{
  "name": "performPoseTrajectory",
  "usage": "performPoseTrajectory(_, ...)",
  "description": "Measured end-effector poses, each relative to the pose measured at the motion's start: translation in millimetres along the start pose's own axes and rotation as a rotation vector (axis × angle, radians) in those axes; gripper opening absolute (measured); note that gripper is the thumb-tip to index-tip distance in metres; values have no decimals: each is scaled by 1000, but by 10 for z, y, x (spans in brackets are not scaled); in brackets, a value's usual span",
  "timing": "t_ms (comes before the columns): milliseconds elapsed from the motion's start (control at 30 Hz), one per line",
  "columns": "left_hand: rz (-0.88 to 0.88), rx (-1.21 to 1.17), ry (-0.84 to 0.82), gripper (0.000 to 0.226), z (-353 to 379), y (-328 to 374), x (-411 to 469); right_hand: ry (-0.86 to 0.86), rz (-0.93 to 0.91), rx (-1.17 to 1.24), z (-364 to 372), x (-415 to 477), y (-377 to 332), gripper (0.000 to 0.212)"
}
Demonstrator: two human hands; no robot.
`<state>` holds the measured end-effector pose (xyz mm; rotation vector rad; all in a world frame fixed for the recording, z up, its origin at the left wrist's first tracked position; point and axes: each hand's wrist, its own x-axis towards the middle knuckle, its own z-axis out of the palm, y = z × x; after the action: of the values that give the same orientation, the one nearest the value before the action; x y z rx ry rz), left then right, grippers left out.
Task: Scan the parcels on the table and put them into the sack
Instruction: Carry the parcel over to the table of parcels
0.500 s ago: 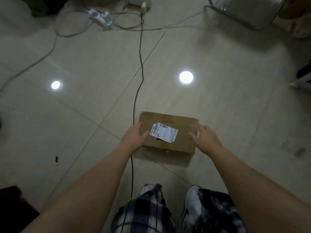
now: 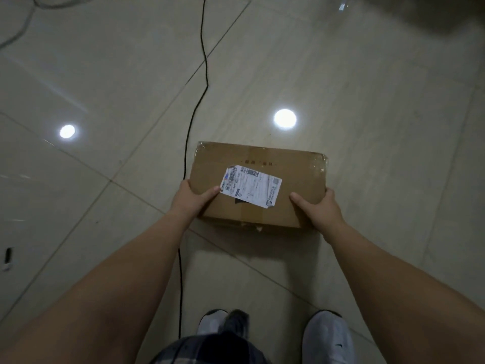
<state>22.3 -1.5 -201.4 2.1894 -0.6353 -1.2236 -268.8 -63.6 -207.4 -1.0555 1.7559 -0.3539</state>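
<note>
Pale, glossy floor tiles (image 2: 367, 74) all around, with two round light reflections (image 2: 285, 119), the larger just beyond the parcel. Brown cardboard parcel (image 2: 288, 166) at centre, low over the tiles or perhaps resting on them; hard to tell from the shadow along its near edge. Clear tape over the far corners, white shipping label (image 2: 250, 186) stuck askew on top, barcodes up. Left hand (image 2: 191, 199) gripping the near-left corner, thumb flat on top touching the label's edge, fingers curled round the side. Right hand (image 2: 319, 206) gripping the near-right corner likewise, thumb on top and clear of the label, fingers out of sight. Thin black cable (image 2: 195, 114) across the floor, passing just left of the parcel and under the left forearm. Grey shoes (image 2: 328, 337) at the bottom edge. Small dark object (image 2: 8, 258) on the tiles far left, too small to identify.
</note>
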Motion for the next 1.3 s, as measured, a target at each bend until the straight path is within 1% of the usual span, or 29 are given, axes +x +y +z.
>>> performPoseTrajectory(133,20,-8,59,83,-7,52,24,28,-40,31,38,84,-211,95)
performPoseTrajectory(233,23,-19,99,82,-141,182,4,27,-92,-9,25,94,-510,95)
performPoseTrajectory(400,24,-28,143,76,-567,652,-422,37,-120,-88,-257,-322,-1169,95)
performPoseTrajectory(533,30,-49,127,69,-1026,1311,-1025,51,-117,-93,-675,-945,-1796,92)
performPoseTrajectory(867,85,-15,157,77,-2480,3498,-3119,38,-170,-52,-2181,-3037,-3901,90)
performPoseTrajectory(1000,139,-16,152,79,-2974,4183,-3845,32,-181,-37,-2688,-3756,-4524,91)
performPoseTrajectory(1133,202,-12,202,78,-3258,4601,-4187,60,-241,-21,-2961,-4095,-4967,93)
performPoseTrajectory(1300,259,-55,199,78,-3432,4988,-4122,98,-296,10,-3027,-4069,-5381,93)
